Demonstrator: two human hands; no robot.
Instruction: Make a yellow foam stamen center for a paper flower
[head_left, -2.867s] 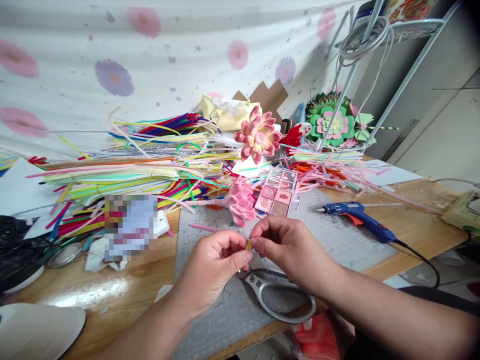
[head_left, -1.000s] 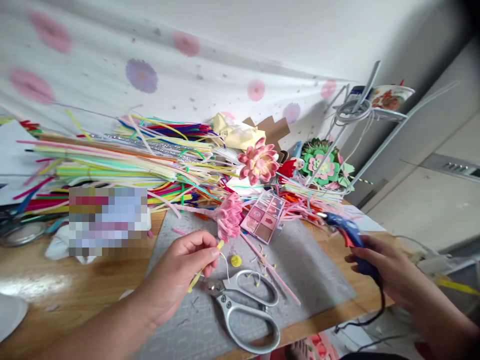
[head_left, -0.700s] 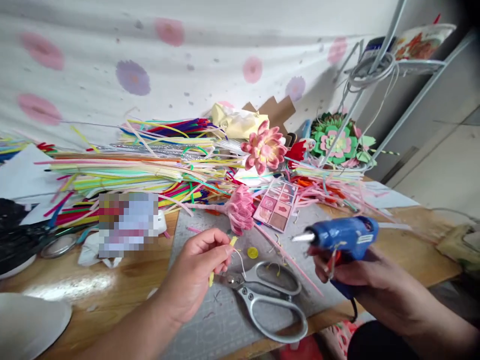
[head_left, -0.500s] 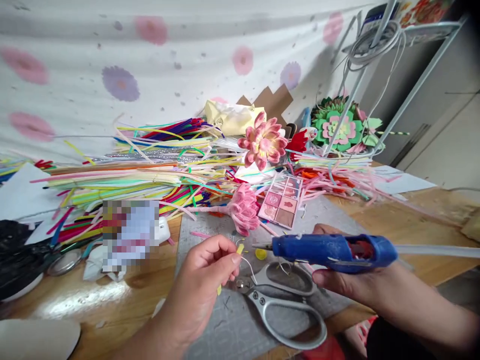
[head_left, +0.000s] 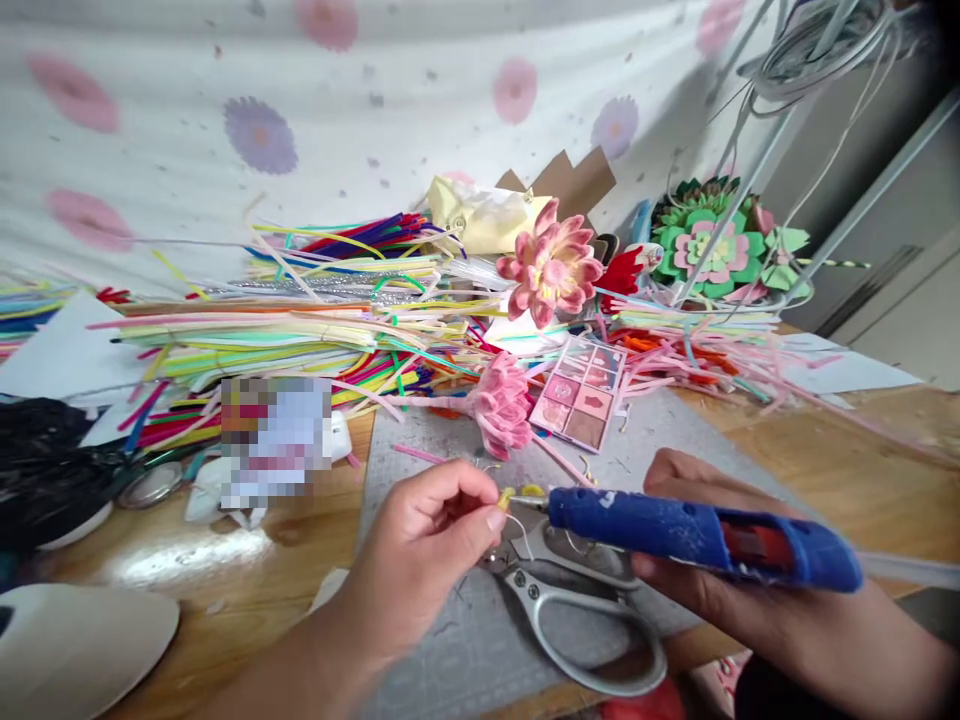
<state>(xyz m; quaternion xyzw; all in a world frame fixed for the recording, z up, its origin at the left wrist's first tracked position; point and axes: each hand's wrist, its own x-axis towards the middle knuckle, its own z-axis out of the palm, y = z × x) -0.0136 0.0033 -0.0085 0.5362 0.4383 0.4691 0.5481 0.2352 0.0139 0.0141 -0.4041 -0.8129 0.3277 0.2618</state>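
Between thumb and forefinger, my left hand [head_left: 431,550] pinches a small yellow strip [head_left: 505,498] with a thin white strand hanging from it. My right hand [head_left: 697,560] grips a blue hot glue gun [head_left: 675,530], its metal nozzle [head_left: 529,502] pointing left. The nozzle tip is at the yellow piece, seemingly touching it. Below the hands lie scissors with silver handles [head_left: 592,640], their blades partly hidden by my left hand. A pink fuzzy flower [head_left: 501,405] on a stem rests behind the hands, beside a makeup palette [head_left: 581,395].
Several bundles of coloured pipe cleaners [head_left: 285,330] cover the back of the table. A larger pink flower [head_left: 551,265] stands among them. The work surface is a grey cutting mat [head_left: 442,650]. Green paper flowers [head_left: 709,245] and a metal frame are at the right.
The glue gun's nozzle has come to the yellow piece, where a gap stood before. The gun now tilts, its rear end lower. The whole view has shifted slightly.
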